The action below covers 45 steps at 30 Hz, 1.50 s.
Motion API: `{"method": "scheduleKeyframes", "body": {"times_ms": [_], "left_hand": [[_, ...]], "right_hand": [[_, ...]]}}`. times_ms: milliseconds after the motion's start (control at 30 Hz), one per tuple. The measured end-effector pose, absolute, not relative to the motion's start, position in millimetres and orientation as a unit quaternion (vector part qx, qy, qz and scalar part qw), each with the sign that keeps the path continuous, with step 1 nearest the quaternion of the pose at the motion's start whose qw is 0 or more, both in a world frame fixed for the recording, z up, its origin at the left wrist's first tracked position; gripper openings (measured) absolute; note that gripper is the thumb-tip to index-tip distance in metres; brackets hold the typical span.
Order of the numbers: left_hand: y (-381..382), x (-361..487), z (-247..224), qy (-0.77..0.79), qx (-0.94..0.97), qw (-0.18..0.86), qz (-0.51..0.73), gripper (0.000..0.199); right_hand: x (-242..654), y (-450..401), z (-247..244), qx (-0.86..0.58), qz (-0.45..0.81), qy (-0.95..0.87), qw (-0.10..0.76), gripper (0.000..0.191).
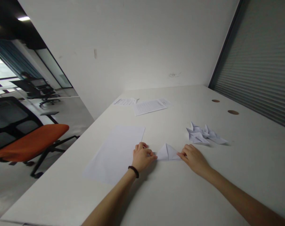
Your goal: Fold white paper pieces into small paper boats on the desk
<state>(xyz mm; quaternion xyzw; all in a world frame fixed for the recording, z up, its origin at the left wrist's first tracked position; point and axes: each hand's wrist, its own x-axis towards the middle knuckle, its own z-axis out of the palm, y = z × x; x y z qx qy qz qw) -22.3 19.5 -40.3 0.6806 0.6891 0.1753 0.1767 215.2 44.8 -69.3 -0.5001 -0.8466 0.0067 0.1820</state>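
Wall: pale and plain [144, 44], across the top of the frame.
Table: white top [168, 194], running from the bottom edge up to the wall.
Chair: orange seat [34, 138], at the left of the frame, beside the table.
Blank sheet: flat [114, 150], left of centre, its right edge close to the left hand.
Printed papers: lying flat [150, 107], above centre, near the wall.
Left hand: fingers curled and narrow [142, 157], their tips holding the left corner of the folded triangle.
Right hand: thumb and fingers drawn together [195, 158] on the triangle's right corner.
Folded pieces: a loose cluster of pointed white shapes [197, 136], right of centre, just above the right hand and apart from it.
Folded triangle: white paper [167, 153], flat on the table just below centre, directly between the hands; its long base runs left to right across the frame, its peak points up toward the wall, and a crease runs down from the peak. Neither hand is nearer, as each touches one end.
Wristband: dark [134, 171], around the left wrist.
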Motion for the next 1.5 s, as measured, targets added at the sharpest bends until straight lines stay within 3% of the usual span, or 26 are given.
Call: {"method": "scheduleKeyframes", "body": {"times_ms": [267, 500, 633, 833, 1000, 1233, 1400, 1500], "left_hand": [[12, -18, -42, 0.678, 0.706, 0.132, 0.155, 0.022], [10, -12, -45, 0.665, 0.720, 0.077, 0.183, 0.011], [11, 5, -49, 0.499, 0.838, 0.089, 0.201, 0.039], [9, 20, -53, 0.421, 0.891, 0.121, 0.120, 0.052], [-1, 14, -52, 0.424, 0.893, 0.108, 0.104, 0.063], [-13, 9, -55, 0.503, 0.853, 0.080, 0.118, 0.057], [-3, 11, -53, 0.539, 0.822, 0.082, 0.168, 0.036], [4, 11, -49, 0.556, 0.803, 0.101, 0.190, 0.030]], "right_hand": [[210, 47, -72, -0.509, -0.077, -0.846, 0.138, 0.026], [210, 45, -75, -0.516, -0.060, -0.840, 0.157, 0.022], [205, 42, -72, -0.527, -0.065, -0.833, 0.153, 0.013], [192, 28, -75, -0.418, -0.022, -0.885, 0.207, 0.043], [207, 14, -78, -0.361, 0.035, -0.918, 0.158, 0.064], [234, 12, -82, -0.447, 0.048, -0.880, 0.152, 0.054], [236, 23, -78, -0.485, 0.079, -0.835, 0.246, 0.028], [234, 29, -70, -0.500, 0.117, -0.820, 0.254, 0.011]]}}
